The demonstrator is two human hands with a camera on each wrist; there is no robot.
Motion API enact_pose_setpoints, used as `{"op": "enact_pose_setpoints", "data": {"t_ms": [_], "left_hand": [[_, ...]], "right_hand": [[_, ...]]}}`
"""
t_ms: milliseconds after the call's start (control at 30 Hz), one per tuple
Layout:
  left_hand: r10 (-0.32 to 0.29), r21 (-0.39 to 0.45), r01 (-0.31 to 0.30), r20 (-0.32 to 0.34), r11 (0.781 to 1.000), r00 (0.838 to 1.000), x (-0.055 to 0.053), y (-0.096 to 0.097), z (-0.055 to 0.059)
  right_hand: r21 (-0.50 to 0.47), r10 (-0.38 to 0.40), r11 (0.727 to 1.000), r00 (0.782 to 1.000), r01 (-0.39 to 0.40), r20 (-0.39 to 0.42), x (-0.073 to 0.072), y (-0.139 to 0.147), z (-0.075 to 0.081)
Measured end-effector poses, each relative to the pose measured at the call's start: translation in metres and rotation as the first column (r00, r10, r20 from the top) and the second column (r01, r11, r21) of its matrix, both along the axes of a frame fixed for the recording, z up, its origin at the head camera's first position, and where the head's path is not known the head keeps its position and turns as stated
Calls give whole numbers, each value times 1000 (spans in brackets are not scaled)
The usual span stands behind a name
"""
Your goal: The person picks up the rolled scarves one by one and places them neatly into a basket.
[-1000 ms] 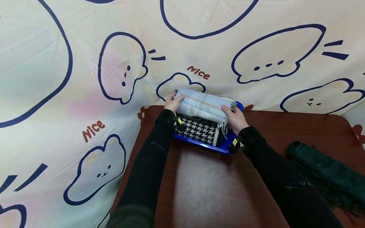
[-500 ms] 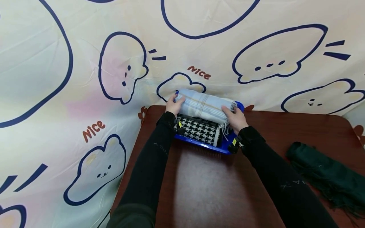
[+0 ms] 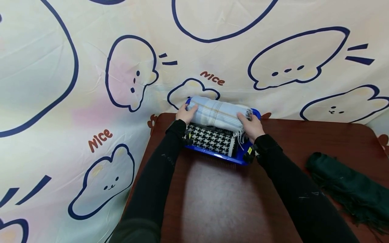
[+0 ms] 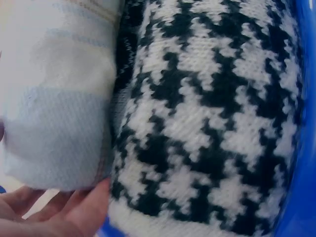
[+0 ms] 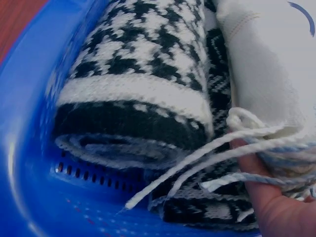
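Observation:
A rolled light-blue plaid scarf (image 3: pixel 217 113) with white fringe lies along the back of a blue plastic basket (image 3: pixel 218 156). My left hand (image 3: pixel 186 114) holds its left end, thumb on the near side. At the fringed right end, my right hand (image 3: pixel 252 126) grips the roll; loose fringe strands hang over the thumb in the right wrist view. In front of it, a rolled black-and-white houndstooth scarf (image 3: pixel 211 139) sits in the basket. Between and below these rolls shows another dark patterned knit piece (image 5: pixel 197 212), mostly hidden.
A dark green fringed scarf (image 3: pixel 346 182), rolled up, lies on the right of the brown table (image 3: pixel 225 202). Right behind the table hangs a pale cloth (image 3: pixel 231 60) printed with cartoon outlines. The basket stands near the table's back edge.
The left end of the blue plaid roll has sunk slightly with my left hand, showing more of the basket's back left corner. My right hand has barely moved.

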State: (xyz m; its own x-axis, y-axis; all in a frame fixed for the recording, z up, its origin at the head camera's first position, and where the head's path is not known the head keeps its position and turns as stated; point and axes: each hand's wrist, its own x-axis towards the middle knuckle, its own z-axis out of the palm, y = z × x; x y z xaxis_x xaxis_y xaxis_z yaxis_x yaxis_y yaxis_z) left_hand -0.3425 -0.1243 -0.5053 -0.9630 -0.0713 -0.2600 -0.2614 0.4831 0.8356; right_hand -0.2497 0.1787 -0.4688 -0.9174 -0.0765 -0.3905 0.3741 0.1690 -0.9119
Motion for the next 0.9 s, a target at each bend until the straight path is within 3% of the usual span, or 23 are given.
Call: {"op": "enact_pose_setpoints", "data": {"t_ms": [33,200,300,433,667,900], "left_hand": [[-10,26,10,1,1000,1000,-2,-1,0],[-30,90,28,25,996,999,28,6,48],[-44,69,44,-5,997,999,38,10,59],[-60,33,61,-51,998,997,42,14,56],[-57,-27,56,-23,998,998,37,15,45],[-63,-3,63,-3,998,998,42,6,55]], "right_hand": [[-2,-3,1000,1000,3,-1,-1,1,1],[-8,-4,1000,1000,4,-2,-4,3,4],[-11,8,1000,1000,-8,8,-4,4,3],[-7,34,999,999,-34,19,-1,5,-2],[15,53,998,998,-53,15,3,4,-4],[-49,63,997,998,-62,6,2,9,6]]}}
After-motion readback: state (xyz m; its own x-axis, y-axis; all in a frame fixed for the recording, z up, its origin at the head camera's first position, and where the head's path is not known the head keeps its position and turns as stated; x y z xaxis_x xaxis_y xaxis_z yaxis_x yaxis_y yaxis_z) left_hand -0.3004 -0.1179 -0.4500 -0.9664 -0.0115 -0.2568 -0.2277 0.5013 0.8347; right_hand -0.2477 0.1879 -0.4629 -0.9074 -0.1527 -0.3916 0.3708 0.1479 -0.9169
